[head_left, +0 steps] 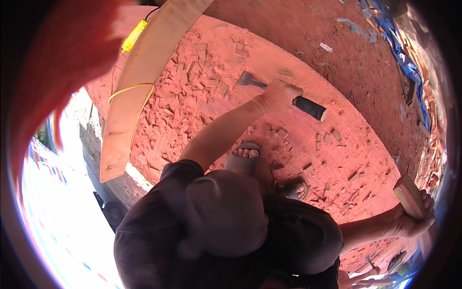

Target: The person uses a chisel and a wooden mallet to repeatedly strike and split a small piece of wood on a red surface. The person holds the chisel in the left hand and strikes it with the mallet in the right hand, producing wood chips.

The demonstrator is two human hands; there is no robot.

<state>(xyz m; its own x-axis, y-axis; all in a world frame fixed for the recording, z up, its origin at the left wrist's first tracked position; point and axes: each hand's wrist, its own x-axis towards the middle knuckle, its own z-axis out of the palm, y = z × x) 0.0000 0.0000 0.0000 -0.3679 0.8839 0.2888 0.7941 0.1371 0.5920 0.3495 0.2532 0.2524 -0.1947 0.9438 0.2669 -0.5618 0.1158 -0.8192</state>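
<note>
We saw the left hand [281,95] wrapped closely round a chisel [309,108], fingers curled about its dark handle, over a broad reddish surface [269,48] strewn with wood chips [195,72]. The chisel's long axis ran slantwise from our upper left to lower right: its flared blade pointed up and left, away from the other arm, while the pale butt end faced right and down, roughly toward the right hand [417,225]. That hand was well apart from the chisel, far out to the right, and had closed on a wooden block [408,195]; so near the bent rim, we thought it might be a mallet's head, but could not tell. The left hand was plainly the nearer to the chisel, being on it. As for labels, we could read no lettering on either tool, nor on the yellow case [134,35] beside the long board [139,67] at upper left.
</note>
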